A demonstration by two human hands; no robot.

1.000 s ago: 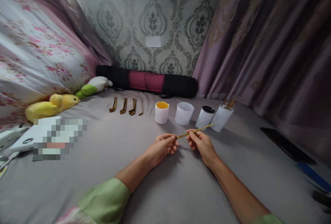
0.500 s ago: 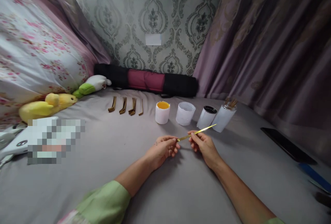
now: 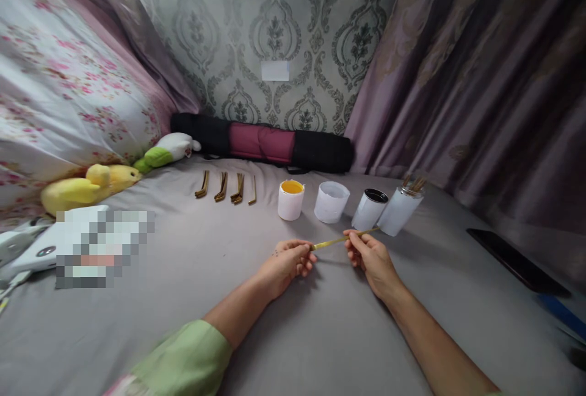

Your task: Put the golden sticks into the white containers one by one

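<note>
I hold a thin golden strip [image 3: 333, 241] between both hands over a grey bedsheet [image 3: 192, 274]. My left hand [image 3: 286, 262] pinches its near end with curled fingers. My right hand [image 3: 372, 255] pinches it further along, and the far tip pokes out towards the cups. Just beyond my hands stands a row of white cups: one with yellow inside [image 3: 290, 199], an empty one [image 3: 331, 201], one with a black inside [image 3: 369, 209], and a jar of brown sticks [image 3: 400, 208].
Several bent golden pieces [image 3: 224, 187] lie in a row at the back left. A black and maroon roll bag [image 3: 260, 143] lies along the wall. Plush toys [image 3: 91, 185] sit left, a dark phone [image 3: 517, 260] right, curtains beyond it.
My right hand has slid right along the strip, away from my left hand, and the strip now lies flatter. The view shifted slightly.
</note>
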